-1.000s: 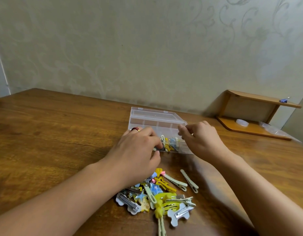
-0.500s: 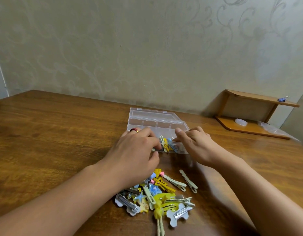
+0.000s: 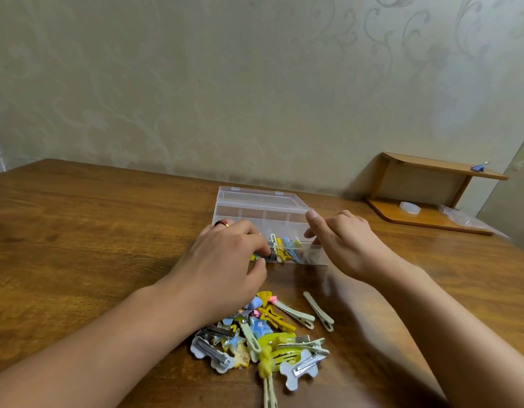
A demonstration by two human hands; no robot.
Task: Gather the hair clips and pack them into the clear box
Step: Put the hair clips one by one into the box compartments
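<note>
The clear box (image 3: pixel 284 212) lies open on the table, its lid folded back. Several coloured hair clips (image 3: pixel 284 248) stand in its front compartments. My left hand (image 3: pixel 225 260), with a red ring, reaches into the front left of the box. Its curled fingertips and thumb pinch clips there, and the fingers hide which ones. My right hand (image 3: pixel 346 242) hovers at the box's right end with its thumb raised and its fingers loosely curled, holding nothing. A loose pile of hair clips (image 3: pixel 263 334) lies on the table in front of the box, between my forearms.
The wooden table (image 3: pixel 93 231) ends at a patterned wall behind the box. A small wooden shelf (image 3: pixel 425 172) stands at the back right with a blue clip on top, a white round lid and a plastic bag beside it.
My right hand has loosened: its thumb has lifted from the fingers and it no longer pinches at the box's edge. My left hand has stayed at the front left compartment.
</note>
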